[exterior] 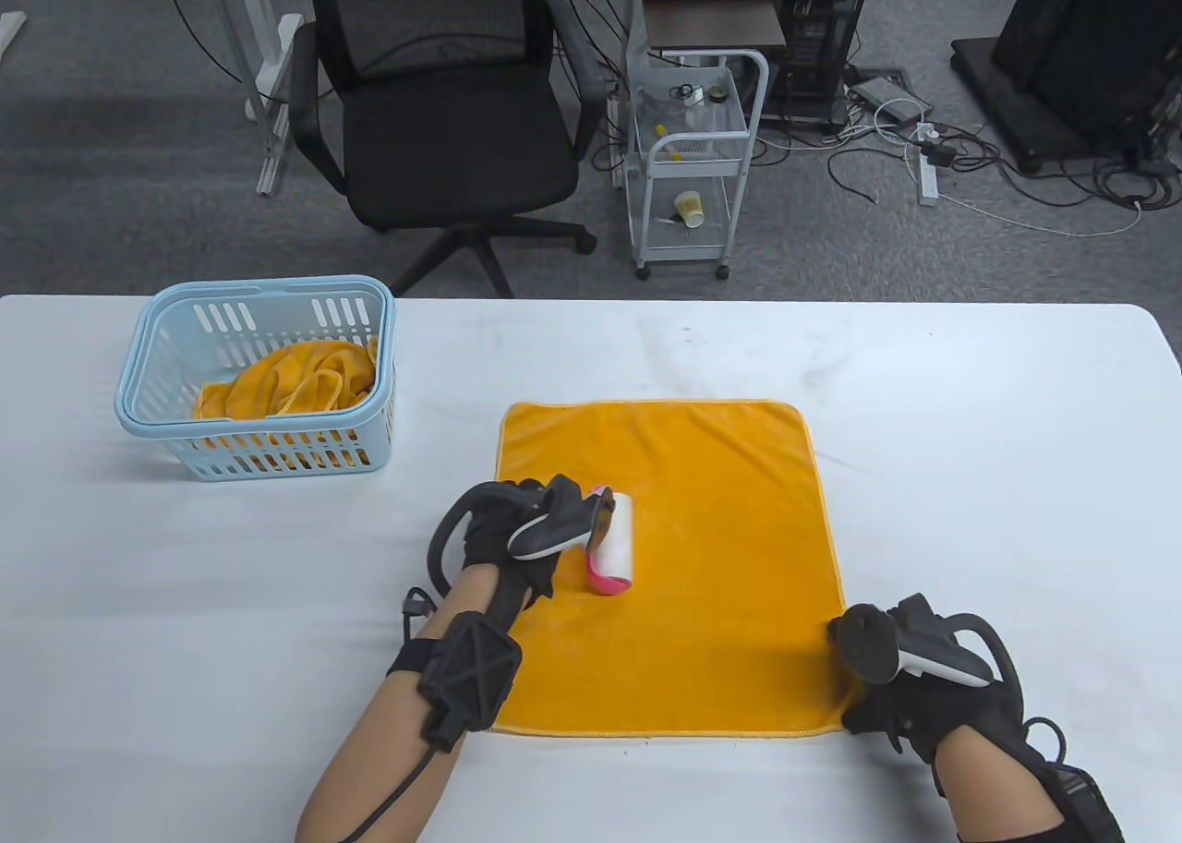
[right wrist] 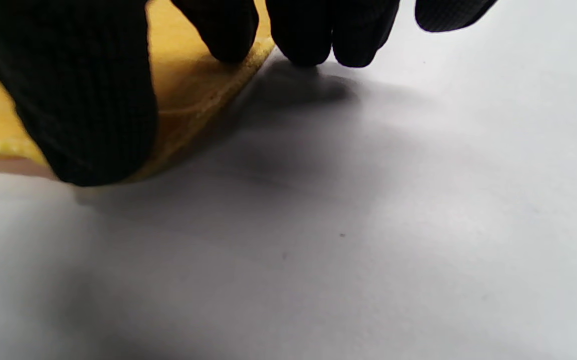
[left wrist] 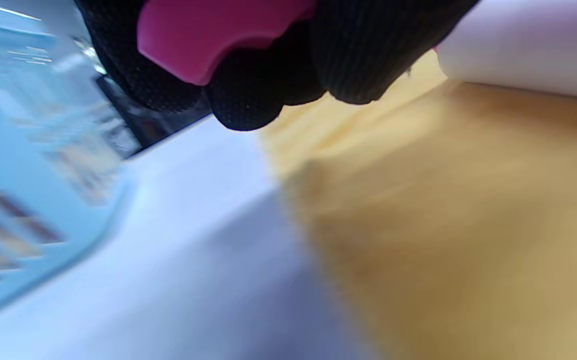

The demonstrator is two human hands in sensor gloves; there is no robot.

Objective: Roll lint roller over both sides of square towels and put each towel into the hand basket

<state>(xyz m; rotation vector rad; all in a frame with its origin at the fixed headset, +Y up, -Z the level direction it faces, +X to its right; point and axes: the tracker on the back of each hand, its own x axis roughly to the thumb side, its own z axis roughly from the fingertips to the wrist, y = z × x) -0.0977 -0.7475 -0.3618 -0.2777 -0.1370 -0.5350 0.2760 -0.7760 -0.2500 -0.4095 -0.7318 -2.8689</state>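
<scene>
Table view shows the white table (exterior: 923, 474) carrying 1 orange towel (exterior: 702, 511) spread flat in front of the person. The blue hand basket (exterior: 166, 363) sits well apart at the far left, with more orange cloth bunched inside.

On the towel's left part stands the lint roller (exterior: 613, 544), its white drum touching the cloth. The left hand (exterior: 517, 534) grasps its pink handle, fingers curled round it. The right hand (exterior: 891, 668) rests at the towel's near right corner; in the right wrist view its thumb and 1 fingertip press the hem, the other fingertips touching bare table, nothing gripped.

Judging from this, the rolling step is in hand. To do it well, keep that corner pinned so the cloth cannot drag, hold the drum flat, and run overlapping strokes away from the pinning hand across every strip before flipping.
</scene>
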